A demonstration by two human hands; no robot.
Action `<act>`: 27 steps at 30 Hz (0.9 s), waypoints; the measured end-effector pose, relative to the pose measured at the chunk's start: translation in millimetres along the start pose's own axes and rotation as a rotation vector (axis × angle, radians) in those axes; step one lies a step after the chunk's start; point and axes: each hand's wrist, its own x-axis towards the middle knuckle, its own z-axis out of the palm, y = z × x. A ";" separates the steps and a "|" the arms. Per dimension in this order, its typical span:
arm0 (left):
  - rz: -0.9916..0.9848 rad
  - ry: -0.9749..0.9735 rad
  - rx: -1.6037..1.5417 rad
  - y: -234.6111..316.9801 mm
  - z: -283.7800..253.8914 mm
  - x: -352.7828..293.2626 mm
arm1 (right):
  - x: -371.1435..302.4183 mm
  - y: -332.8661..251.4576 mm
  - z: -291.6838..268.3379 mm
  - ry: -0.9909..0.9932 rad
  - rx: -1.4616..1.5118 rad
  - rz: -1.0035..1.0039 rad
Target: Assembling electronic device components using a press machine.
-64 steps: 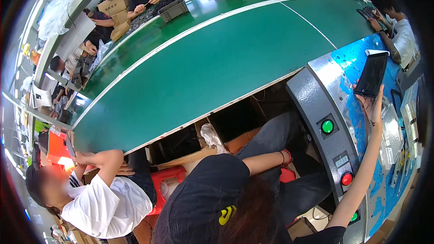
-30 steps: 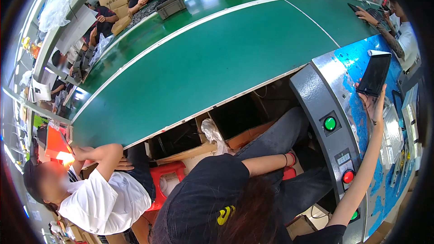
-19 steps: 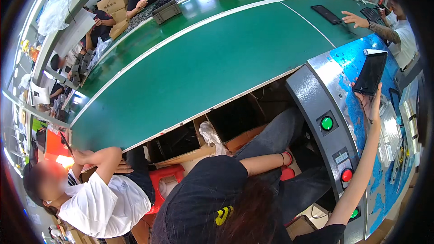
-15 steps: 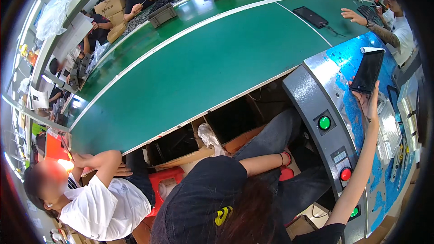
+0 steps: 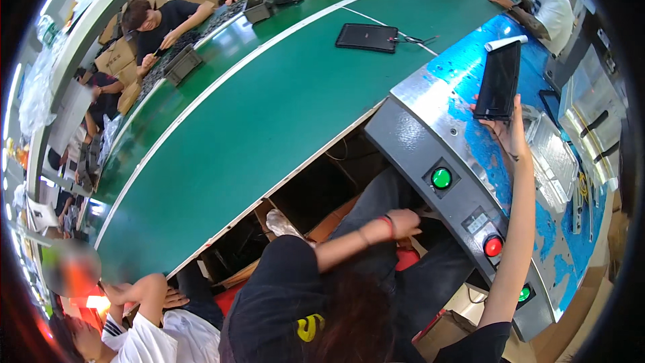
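Note:
My right hand (image 5: pixel 505 133) is raised over the worn blue-and-metal work surface and grips a black, flat, tablet-like device (image 5: pixel 498 84) by its lower end. A rolled white strip (image 5: pixel 506 43) sits along the device's top edge. My left hand (image 5: pixel 404 223), red band at the wrist, hovers over my lap beside the grey machine front. Its fingers look loosely curled, and nothing shows in them. Another black tablet-like device (image 5: pixel 366 37) with a short cable lies flat on the green belt (image 5: pixel 255 141).
Green buttons (image 5: pixel 441 178) and a red button (image 5: pixel 493 247) line the grey machine front. Clear plastic trays (image 5: pixel 547 161) lie right of my right hand. A co-worker in white (image 5: pixel 547 13) handles a dark part at the far right. Another person (image 5: pixel 154 323) sits at my left.
The view has turned right. The device on the belt has moved left across the white line. My left hand has lifted off my lap. The co-worker's outstretched hand has drawn back.

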 end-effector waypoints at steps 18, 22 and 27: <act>-0.303 0.022 0.747 -214.8 -430.4 60.0 | -5.9 -11.1 6.7 0.025 0.005 0.121; -0.224 -0.034 0.578 -220.7 -441.3 73.3 | -2.0 -15.1 2.5 0.022 0.015 0.145; -0.214 0.158 0.452 -185.1 -450.1 50.6 | -20.6 -31.9 24.0 -0.022 0.050 -0.013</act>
